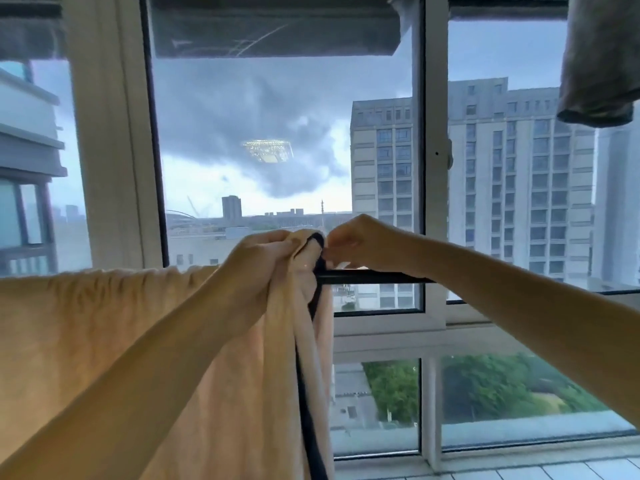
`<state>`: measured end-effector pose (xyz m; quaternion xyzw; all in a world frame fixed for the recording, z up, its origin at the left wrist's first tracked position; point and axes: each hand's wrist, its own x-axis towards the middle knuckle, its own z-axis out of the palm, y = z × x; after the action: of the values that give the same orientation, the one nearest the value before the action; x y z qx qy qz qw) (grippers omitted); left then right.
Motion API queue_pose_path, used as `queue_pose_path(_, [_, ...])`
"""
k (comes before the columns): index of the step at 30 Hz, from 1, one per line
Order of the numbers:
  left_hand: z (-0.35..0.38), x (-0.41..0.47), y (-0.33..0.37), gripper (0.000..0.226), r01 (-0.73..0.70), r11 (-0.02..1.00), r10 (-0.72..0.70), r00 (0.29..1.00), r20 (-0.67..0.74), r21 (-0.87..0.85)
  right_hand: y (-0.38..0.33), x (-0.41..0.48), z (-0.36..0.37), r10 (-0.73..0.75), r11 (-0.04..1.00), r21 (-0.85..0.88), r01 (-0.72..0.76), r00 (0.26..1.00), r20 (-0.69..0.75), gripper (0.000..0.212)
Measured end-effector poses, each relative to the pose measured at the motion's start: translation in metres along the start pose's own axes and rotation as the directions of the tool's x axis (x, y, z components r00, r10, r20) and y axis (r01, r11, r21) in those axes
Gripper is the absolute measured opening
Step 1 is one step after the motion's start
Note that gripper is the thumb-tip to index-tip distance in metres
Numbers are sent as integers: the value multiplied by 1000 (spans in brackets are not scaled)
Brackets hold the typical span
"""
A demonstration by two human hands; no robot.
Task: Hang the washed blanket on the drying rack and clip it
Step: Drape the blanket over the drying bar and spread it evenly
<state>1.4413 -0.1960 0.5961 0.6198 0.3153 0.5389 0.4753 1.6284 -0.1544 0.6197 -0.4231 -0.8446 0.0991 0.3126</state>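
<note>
A pale peach blanket (pixel 104 327) with a dark trim hangs over a black rail of the drying rack (pixel 374 277), covering the rail's left part. My left hand (pixel 256 261) grips a bunched corner of the blanket just above the rail. My right hand (pixel 349 242) pinches the same corner at its dark edge from the right. No clip can be made out between my fingers. The rail to the right of my hands is bare.
A large window with white frames (pixel 433 168) stands right behind the rail, with tall buildings outside. A grey garment (pixel 599 60) hangs at the top right. A tiled sill (pixel 519 471) runs along the bottom.
</note>
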Motion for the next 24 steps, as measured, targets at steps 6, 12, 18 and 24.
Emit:
queue_pose_path(6, [-8, -8, -1, 22, -36, 921, 126, 970, -208, 387, 10, 20, -9, 35, 903, 410, -128, 973, 227, 26])
queue_pose_path(12, [4, -15, 4, 13, -89, 756, 317, 917, -243, 649, 8, 21, -11, 29, 845, 493, -207, 938, 345, 23])
queue_pose_path(18, [17, -13, 9, 18, -68, 768, 258, 943, -210, 637, 21, 11, -21, -9, 994, 112, -16, 976, 217, 17])
queue_pose_path(24, [37, -12, 11, 21, -8, 974, 44, 987, -155, 228, 33, 1, -38, -203, 929, -328, 169, 977, -70, 25])
